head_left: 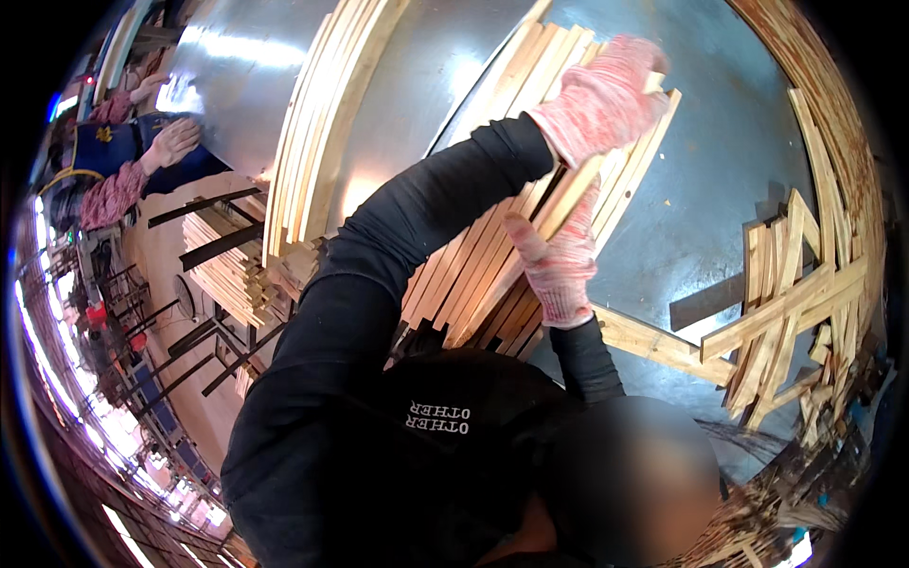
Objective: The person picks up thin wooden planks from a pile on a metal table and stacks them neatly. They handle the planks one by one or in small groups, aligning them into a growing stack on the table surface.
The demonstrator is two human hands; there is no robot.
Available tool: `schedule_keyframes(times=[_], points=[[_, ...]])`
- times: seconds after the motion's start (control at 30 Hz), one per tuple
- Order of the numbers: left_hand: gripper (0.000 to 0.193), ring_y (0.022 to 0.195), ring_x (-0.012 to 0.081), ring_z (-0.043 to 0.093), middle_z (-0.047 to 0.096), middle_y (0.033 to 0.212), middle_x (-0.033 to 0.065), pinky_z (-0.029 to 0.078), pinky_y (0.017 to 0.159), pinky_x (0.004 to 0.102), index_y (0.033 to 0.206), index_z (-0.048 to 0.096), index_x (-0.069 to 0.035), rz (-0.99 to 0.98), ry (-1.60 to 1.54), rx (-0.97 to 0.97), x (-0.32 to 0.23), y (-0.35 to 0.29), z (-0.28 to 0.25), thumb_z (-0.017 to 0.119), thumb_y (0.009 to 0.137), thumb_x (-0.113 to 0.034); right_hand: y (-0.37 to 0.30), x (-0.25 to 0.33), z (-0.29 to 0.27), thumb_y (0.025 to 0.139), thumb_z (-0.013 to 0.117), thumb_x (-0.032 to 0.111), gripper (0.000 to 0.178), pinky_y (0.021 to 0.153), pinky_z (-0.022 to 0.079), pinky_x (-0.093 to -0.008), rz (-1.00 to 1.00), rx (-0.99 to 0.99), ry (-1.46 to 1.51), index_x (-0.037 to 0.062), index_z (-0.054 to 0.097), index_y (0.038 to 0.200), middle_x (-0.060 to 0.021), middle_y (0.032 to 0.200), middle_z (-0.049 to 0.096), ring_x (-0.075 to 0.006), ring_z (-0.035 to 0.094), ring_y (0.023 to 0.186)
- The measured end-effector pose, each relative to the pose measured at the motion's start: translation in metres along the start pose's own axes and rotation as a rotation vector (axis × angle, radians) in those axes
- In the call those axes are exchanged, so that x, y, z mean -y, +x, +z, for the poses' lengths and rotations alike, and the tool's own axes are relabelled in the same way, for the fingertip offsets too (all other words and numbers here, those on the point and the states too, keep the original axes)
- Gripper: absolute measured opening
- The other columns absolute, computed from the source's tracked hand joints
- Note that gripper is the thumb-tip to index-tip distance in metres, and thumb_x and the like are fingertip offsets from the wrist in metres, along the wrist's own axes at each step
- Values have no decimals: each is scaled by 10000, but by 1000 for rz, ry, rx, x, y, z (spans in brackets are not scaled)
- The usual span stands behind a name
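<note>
Both my hands wear pink-and-white knit gloves below black sleeves. My left hand (pixel 606 99) reaches across to the far part of a bundle of wooden strips and is closed round one of them. Nearer to me, my right hand (pixel 561 260) grips the near end of the same light wooden strip (pixel 571 201), thumb on one side and fingers on the other. This strip lies slanted over the bundle of strips (pixel 478 260), which rests side by side on a shiny metal table (pixel 720 123). The left glove hides part of the held strip.
Left of the bundle stands another stack of long strips (pixel 327 123). A heap of offcuts (pixel 781 303) fills the table's right side, beside a wooden edge (pixel 833 85). At far left are a co-worker's gloved hands (pixel 172 144). Below them, more strips (pixel 222 260) lie on a black frame.
</note>
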State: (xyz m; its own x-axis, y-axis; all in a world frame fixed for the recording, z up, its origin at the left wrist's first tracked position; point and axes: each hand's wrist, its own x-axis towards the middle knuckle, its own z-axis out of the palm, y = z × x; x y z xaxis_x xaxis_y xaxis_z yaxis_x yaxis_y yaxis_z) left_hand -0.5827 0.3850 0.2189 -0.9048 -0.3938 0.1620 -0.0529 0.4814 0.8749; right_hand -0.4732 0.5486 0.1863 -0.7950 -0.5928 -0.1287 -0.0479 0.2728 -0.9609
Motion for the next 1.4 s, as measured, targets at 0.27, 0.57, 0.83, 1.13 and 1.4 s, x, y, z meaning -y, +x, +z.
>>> schedule_keyframes(times=[0.27,0.57,0.83,1.13,1.4], points=[[816,1177,274,590,543,1314,200,521,936,395,1471,340,17,-33,-129,79,-105,-160,-111,753,795,-179,59,115,-37,909,701,232,552,804,545,-287,-31,-128,333,-15,456,1338,-111,1023,643,-179,650,955],[567,835,299,716,719,1054,138,570,719,399,1409,534,-134,-116,861,-339,21,-248,-166,676,862,-169,130,69,21,898,748,337,786,1011,471,-370,-333,-151,249,-35,367,1475,-158,1239,600,-240,603,1127],[572,906,381,677,686,1025,180,525,787,517,1444,408,-84,-643,1071,-227,180,-329,-257,554,934,-299,49,-39,-68,952,671,353,830,1162,328,-374,184,-339,-63,0,236,1565,-254,1577,326,-310,366,1446],[780,1365,400,440,445,1484,242,363,1135,483,1486,414,-32,-32,919,-298,153,-236,-196,670,894,-471,68,-105,-72,949,495,638,868,1168,301,-462,208,-140,-776,-77,433,1437,-297,1481,436,-438,387,1396],[1040,1437,319,373,418,1517,243,310,1175,395,1565,243,-25,-500,-173,171,148,-109,-88,785,804,-481,79,-77,-42,939,667,362,792,1149,352,-408,246,-117,227,-24,304,1527,-230,1478,452,-336,421,1386]])
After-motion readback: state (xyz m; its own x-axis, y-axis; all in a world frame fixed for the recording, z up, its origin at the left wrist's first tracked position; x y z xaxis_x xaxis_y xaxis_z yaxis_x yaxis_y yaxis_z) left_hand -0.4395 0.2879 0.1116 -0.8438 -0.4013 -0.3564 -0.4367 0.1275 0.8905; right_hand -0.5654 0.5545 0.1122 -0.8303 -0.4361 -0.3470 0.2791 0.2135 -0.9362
